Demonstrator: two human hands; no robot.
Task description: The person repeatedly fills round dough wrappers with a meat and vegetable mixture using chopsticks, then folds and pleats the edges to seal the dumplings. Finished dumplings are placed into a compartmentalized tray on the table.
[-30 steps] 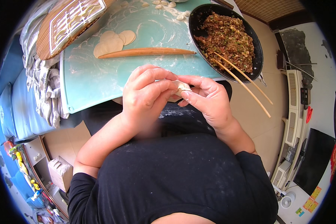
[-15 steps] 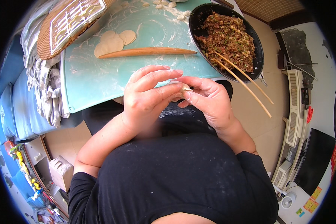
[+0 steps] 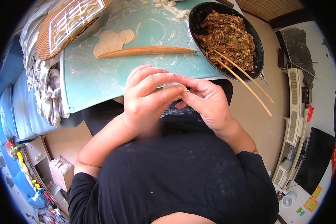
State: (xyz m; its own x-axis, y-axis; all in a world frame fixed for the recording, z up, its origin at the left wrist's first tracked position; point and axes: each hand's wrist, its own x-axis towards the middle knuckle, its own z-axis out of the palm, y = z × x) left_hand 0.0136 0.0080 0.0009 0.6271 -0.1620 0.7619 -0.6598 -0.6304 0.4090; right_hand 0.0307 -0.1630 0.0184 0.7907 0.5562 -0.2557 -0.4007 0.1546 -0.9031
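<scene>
Between my hands, just off the near edge of the green board, is a dumpling [image 3: 173,86], mostly hidden by my fingers. My left hand [image 3: 147,89] is curled round its left side, with floury fingers. My right hand [image 3: 205,97] pinches its right edge between thumb and fingers. Beyond them a wooden rolling pin [image 3: 147,51] lies across the board, its left end touching a small pile of round dough wrappers [image 3: 110,43]. At the far right a black pan [image 3: 192,28] holds chopped filling [image 3: 227,41], with a pair of chopsticks [image 3: 246,78] resting in it and sticking out over its near rim.
The green board [image 3: 89,87] is dusted with flour. Small dough pieces [image 3: 166,3] lie along its far side. A round woven tray with a white rack [image 3: 76,22] stands at the far left, above a crumpled cloth [image 3: 44,89]. A blue sofa [image 3: 24,104] is at the left.
My fingers have shifted slightly along the dumpling's edge, and a little more of its pale dough shows behind my left fingers. The board and pan stay put.
</scene>
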